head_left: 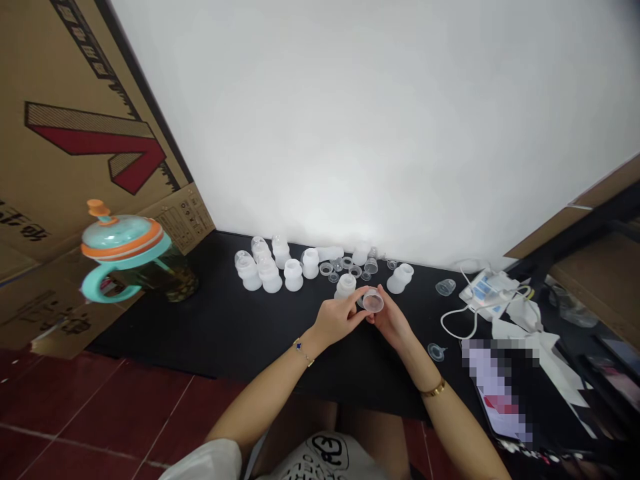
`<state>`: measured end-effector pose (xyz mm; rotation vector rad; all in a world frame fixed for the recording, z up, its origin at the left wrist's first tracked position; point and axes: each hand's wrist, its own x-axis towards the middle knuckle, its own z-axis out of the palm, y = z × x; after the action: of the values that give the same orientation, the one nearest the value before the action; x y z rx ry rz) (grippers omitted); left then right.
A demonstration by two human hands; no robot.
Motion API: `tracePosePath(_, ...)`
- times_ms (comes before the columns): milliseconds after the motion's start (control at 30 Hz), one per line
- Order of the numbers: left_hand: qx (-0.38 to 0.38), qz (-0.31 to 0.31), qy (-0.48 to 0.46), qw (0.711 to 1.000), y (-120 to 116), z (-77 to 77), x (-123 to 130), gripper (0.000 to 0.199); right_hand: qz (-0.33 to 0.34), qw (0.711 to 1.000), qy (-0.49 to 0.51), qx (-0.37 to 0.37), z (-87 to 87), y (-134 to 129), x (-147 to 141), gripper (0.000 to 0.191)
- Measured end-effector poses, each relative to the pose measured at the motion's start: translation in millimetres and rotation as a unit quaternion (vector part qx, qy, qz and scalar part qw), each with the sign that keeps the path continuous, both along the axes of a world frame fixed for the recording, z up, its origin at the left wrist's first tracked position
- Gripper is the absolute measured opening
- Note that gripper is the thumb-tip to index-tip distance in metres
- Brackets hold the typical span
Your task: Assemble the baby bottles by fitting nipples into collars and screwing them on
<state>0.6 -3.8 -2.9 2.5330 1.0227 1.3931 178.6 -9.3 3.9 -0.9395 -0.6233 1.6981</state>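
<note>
Above the black table my left hand (338, 315) and my right hand (392, 321) meet around a small clear plastic cap (373, 301). Its round rim is turned towards me, and fingers of both hands pinch its edges. Just behind my left fingers stands a small white bottle (345, 285), partly hidden by the hand. Past the hands lie clear rings and nipple-like parts (355, 270). An open-necked white bottle (400, 279) leans to the right of them. To the left, several white bottles (270, 275) stand grouped, some topped with clear caps.
A large jug with a turquoise handle (113, 290) stands at the left by a cardboard box (60, 173). On the right are a loose clear cap (445, 287), a flat clear part (436, 352), a white cable (457, 333), papers and a phone (500, 400). A white wall rises behind.
</note>
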Motion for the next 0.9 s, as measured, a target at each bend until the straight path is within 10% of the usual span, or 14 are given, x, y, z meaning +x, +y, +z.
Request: tracePosePath(900, -0.047, 0.015, -0.043, 0.998, 1.7, -1.7, 1.1, 0.045, 0.008, 0.997, -0.002, 0.079, 5.0, -3.5, -0.8, 0.027)
